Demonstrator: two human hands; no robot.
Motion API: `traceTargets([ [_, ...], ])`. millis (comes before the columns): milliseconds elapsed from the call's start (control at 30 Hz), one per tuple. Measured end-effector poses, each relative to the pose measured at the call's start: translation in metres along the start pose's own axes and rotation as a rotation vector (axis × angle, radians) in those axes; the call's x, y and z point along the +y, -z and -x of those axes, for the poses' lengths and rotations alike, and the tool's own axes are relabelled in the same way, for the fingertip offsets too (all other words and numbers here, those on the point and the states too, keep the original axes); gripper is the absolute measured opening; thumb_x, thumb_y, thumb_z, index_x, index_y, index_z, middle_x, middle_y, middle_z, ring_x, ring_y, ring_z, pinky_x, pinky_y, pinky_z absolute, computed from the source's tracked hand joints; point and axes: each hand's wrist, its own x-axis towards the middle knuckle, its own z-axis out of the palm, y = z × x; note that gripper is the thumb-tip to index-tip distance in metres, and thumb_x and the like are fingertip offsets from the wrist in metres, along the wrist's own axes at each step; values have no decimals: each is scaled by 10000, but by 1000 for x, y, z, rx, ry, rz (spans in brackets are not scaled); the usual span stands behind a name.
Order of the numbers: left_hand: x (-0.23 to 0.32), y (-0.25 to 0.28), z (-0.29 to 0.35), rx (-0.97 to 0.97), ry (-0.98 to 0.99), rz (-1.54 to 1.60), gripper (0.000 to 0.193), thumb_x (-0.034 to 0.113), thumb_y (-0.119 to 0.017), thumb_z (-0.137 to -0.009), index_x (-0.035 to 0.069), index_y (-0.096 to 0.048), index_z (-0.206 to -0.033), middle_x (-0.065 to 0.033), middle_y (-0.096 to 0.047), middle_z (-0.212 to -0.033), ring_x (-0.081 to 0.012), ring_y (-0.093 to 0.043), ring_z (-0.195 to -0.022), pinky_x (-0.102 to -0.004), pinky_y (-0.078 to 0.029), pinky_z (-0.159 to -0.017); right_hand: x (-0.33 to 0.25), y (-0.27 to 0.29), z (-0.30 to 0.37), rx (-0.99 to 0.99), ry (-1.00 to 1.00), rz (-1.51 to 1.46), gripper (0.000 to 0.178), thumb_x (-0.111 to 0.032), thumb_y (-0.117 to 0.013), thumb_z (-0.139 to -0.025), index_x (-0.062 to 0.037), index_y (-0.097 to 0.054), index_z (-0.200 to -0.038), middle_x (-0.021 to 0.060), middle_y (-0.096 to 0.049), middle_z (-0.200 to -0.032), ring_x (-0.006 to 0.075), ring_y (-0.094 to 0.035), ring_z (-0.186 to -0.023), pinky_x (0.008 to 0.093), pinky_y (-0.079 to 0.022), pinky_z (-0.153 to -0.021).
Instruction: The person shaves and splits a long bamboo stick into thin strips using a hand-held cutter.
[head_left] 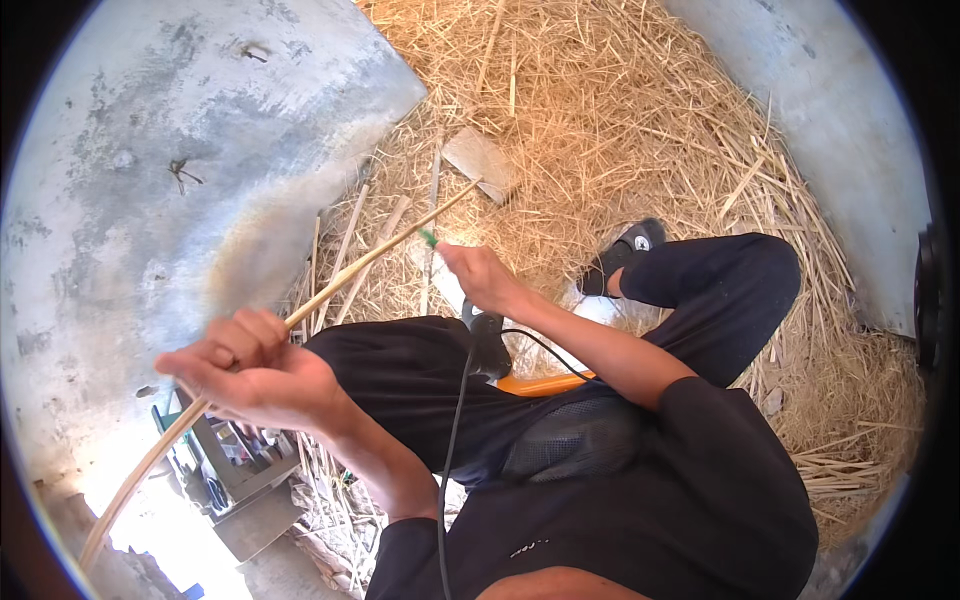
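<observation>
A long, thin pale strip, apparently split bamboo, runs slantwise from the lower left up to the middle. My left hand is wrapped around its lower part, and a ring shows on one finger. The strip's far tip reaches over a flat board on the straw. My right hand is closed, its fingertips just below the strip. From those fingers sticks a small green piece that meets the strip; what kind of thing it is I cannot make out.
Loose straw and thin strips cover the floor. Pale walls stand at left and right. A dark cable hangs across my body. Beneath my legs shows an orange bar. A metal-framed object sits at lower left.
</observation>
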Motion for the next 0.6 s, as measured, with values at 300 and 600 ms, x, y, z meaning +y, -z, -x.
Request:
traceTargets([
  [300, 1, -4, 8, 70, -4, -33, 522, 447, -427, -976, 186, -173, -602, 59, -117, -507, -76, -120, -468, -265, -137, -454, -17, -4, 16, -8, -26, 57, 625, -418, -268, -1000, 27, -474, -612, 162, -400, -474, 256, -401, -452, 433, -369, -511],
  [600, 3, -4, 7, 97, -11, 39, 527, 352, -415, -999, 182, -160, -570, 61, -123, -470, -54, -77, -415, -244, -80, -388, -31, -10, 16, -55, 209, -5, 595, -411, -322, -988, 24, -510, -628, 152, -457, -482, 230, -450, -445, 402, -400, -513],
])
